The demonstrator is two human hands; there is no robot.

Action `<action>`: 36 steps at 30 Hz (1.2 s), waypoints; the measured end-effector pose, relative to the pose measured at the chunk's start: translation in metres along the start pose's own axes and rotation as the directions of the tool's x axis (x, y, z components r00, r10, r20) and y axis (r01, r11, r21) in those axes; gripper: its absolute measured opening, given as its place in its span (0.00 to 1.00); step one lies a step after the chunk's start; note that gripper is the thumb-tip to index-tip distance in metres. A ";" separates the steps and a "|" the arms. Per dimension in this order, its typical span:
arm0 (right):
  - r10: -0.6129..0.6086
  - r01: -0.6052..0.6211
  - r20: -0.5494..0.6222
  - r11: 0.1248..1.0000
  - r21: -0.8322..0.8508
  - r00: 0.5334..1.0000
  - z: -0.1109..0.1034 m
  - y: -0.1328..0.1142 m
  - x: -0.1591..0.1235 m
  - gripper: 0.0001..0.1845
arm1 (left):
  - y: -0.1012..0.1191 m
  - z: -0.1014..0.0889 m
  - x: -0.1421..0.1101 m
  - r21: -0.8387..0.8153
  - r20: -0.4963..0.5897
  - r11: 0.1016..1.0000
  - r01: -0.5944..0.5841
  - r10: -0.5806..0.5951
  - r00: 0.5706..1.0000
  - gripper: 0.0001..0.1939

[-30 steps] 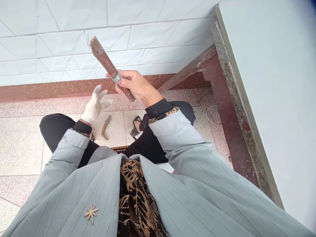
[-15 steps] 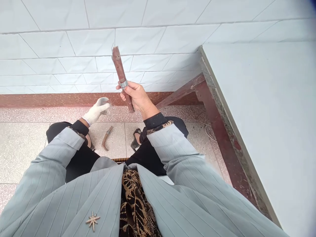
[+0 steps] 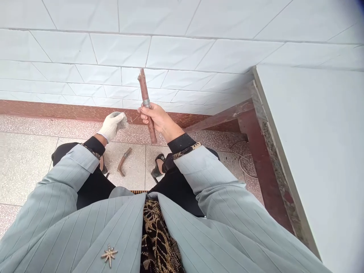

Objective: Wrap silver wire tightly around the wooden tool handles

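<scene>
My bare right hand (image 3: 156,116) is wrapped round the lower part of a brown wooden stick (image 3: 144,86), held nearly upright with its broken end at the top. A band of grey wire (image 3: 146,102) is wound round the stick just above my fingers. To the left, my left hand (image 3: 113,125) wears a white knitted glove, its fingers and thumb pinched together. Thin wire strands (image 3: 129,120) stick out from its fingertips towards the stick. On the floor below lies a smaller bent stick (image 3: 124,162) with a greyish band near its top.
Behind the hands rises a white tiled wall (image 3: 182,53) with a reddish skirting (image 3: 57,110). On the right stands a white-topped table (image 3: 313,151) with a dark red wooden frame (image 3: 267,174). A pale cable (image 3: 241,167) lies coiled on the floor beside it.
My gloved left hand has gone from spread fingers to a pinch on the thin strands. The stick in my right hand has turned more upright and sits lower in view.
</scene>
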State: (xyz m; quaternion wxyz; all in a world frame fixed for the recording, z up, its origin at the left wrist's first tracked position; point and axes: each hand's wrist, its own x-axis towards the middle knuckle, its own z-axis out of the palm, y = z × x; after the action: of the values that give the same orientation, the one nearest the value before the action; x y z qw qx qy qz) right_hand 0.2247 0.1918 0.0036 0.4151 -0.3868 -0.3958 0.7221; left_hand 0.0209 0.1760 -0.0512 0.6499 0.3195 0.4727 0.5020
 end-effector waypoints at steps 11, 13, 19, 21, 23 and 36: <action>0.240 -0.250 -0.162 0.967 -0.047 0.957 0.017 0.028 -0.013 0.07 | -0.010 -0.007 -0.001 0.022 -0.077 1.000 -0.005 0.006 0.997 0.13; 0.241 -0.245 -0.099 0.969 -0.024 0.965 0.014 0.023 -0.014 0.07 | -0.011 -0.013 -0.001 0.198 0.019 0.978 -0.057 0.055 0.998 0.25; 0.228 -0.229 0.037 0.974 0.005 0.973 0.008 0.014 -0.016 0.07 | -0.008 -0.029 -0.006 0.574 0.647 0.395 -0.717 0.318 0.693 0.42; 0.223 -0.224 0.062 0.974 0.020 0.973 0.008 0.014 -0.016 0.09 | -0.010 -0.031 -0.005 0.511 0.776 0.230 -0.828 0.291 0.560 0.42; 0.222 -0.225 0.082 0.974 0.024 0.972 0.009 0.014 -0.017 0.09 | -0.017 -0.031 -0.002 0.484 0.833 0.143 -0.863 0.224 0.505 0.38; 0.227 -0.227 -0.015 0.972 -0.055 0.974 0.003 0.015 -0.016 0.08 | -0.011 -0.019 -0.015 0.590 0.759 0.220 -0.777 0.176 0.627 0.15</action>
State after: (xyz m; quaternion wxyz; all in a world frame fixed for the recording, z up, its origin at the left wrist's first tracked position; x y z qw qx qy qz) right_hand 0.2232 0.1714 -0.0054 0.3204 -0.4440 -0.3674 0.7519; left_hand 0.0066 0.1576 -0.0633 0.2726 0.8748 0.3234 0.2364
